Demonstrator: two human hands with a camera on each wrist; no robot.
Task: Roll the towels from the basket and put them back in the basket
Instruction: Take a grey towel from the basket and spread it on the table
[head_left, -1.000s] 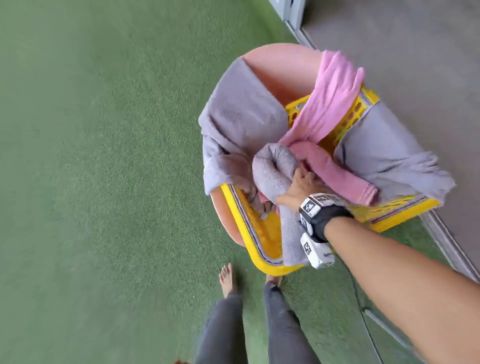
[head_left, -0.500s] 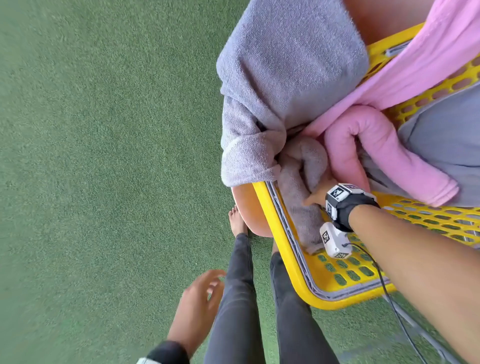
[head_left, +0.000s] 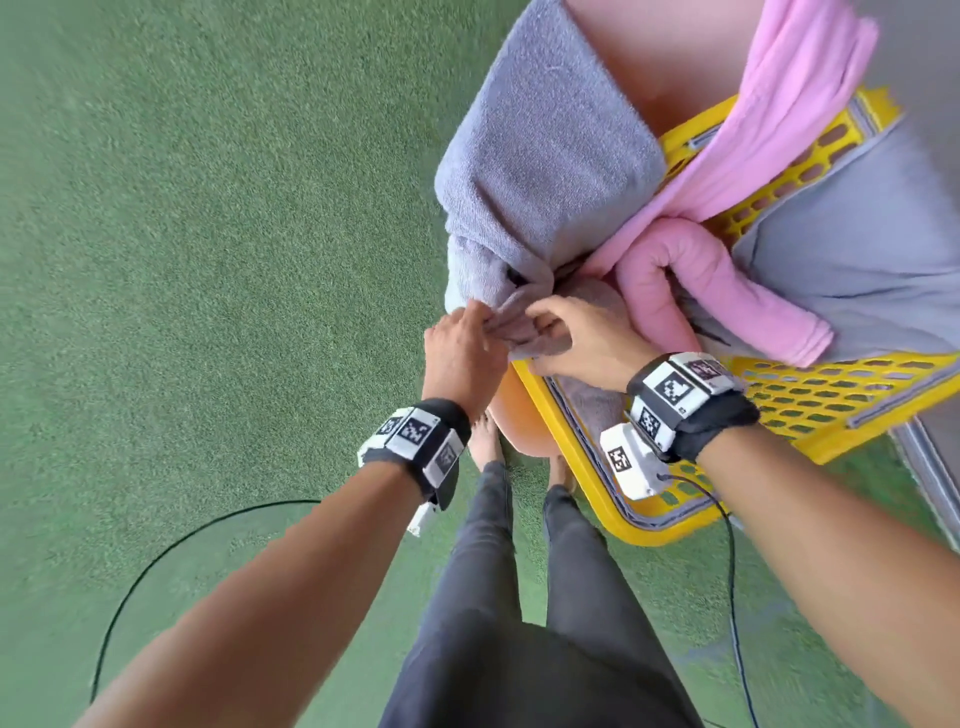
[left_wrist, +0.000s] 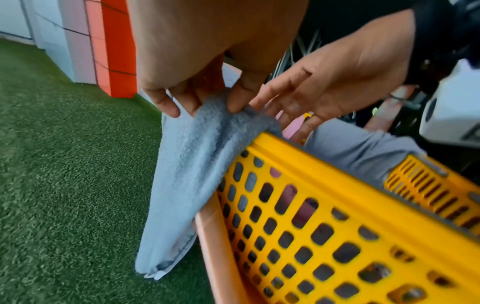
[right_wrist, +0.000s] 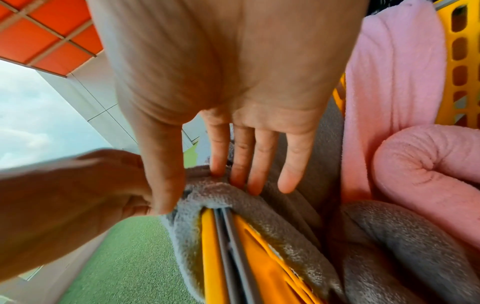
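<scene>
A yellow perforated basket (head_left: 571, 467) (left_wrist: 337, 205) sits on a peach stool. A grey towel (head_left: 545, 156) (left_wrist: 187, 174) hangs over its near-left rim and down the outside. My left hand (head_left: 485, 325) (left_wrist: 207, 102) pinches the bunched edge of this towel at the rim. My right hand (head_left: 545, 327) (right_wrist: 207, 181) pinches the same fold right beside it, thumb outside and fingers inside. Inside lie a pink roll (head_left: 691, 270) (right_wrist: 428, 164) and a grey roll (right_wrist: 389, 236). A pink towel (head_left: 779, 119) and a second grey towel (head_left: 857, 234) drape over the far rims.
The peach round stool (head_left: 675, 52) stands on green artificial turf (head_left: 208, 260). My legs and bare feet are just below the basket. A black cable (head_left: 156, 561) curves over the turf at lower left. An orange and white wall (left_wrist: 116, 51) stands beyond.
My right hand has let go of the grey roll in the basket and moved to the draped towel's edge. My left hand has come up from beside my leg and taken the same edge.
</scene>
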